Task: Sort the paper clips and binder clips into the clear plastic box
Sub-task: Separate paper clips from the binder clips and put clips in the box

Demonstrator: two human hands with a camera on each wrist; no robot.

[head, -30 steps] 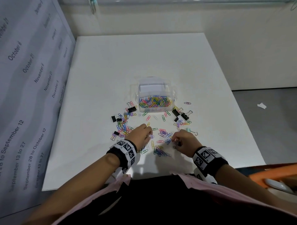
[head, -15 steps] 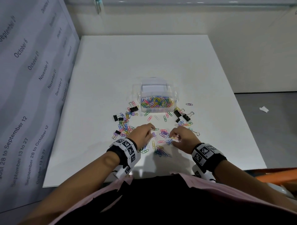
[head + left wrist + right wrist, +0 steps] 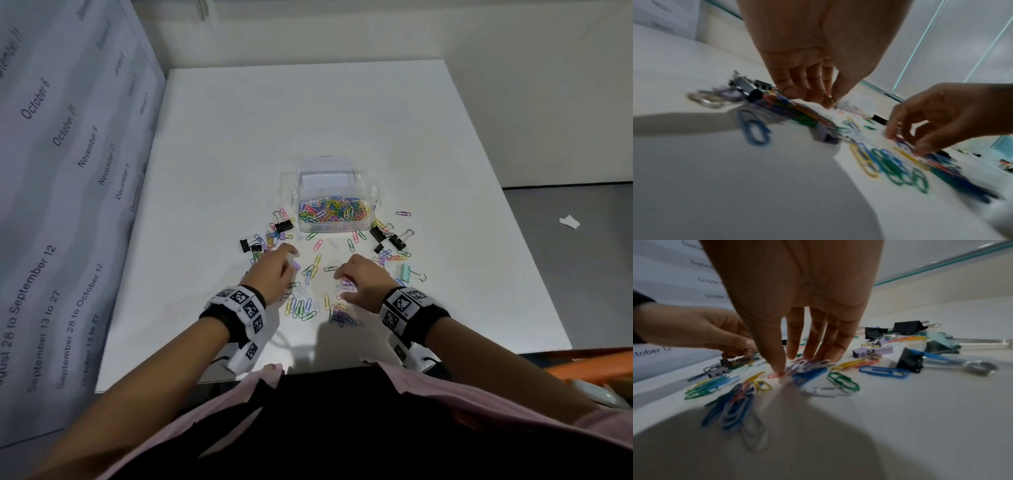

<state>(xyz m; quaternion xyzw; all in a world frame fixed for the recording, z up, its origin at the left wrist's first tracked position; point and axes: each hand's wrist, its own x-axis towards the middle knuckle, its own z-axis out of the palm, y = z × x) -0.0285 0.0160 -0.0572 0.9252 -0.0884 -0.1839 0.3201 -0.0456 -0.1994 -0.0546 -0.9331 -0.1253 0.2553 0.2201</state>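
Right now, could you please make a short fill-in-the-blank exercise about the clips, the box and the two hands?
1. The clear plastic box holds only ____ clips.
2. The mint binder clip lies beside the ____ hand.
3. The left hand hovers over clips on the ____ table.

Missing words: paper; right; white

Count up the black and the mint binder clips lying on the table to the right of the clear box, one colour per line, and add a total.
Black binder clips: 4, one of them mostly hidden by the right wrist in the head view
Mint binder clip: 1
Total: 5
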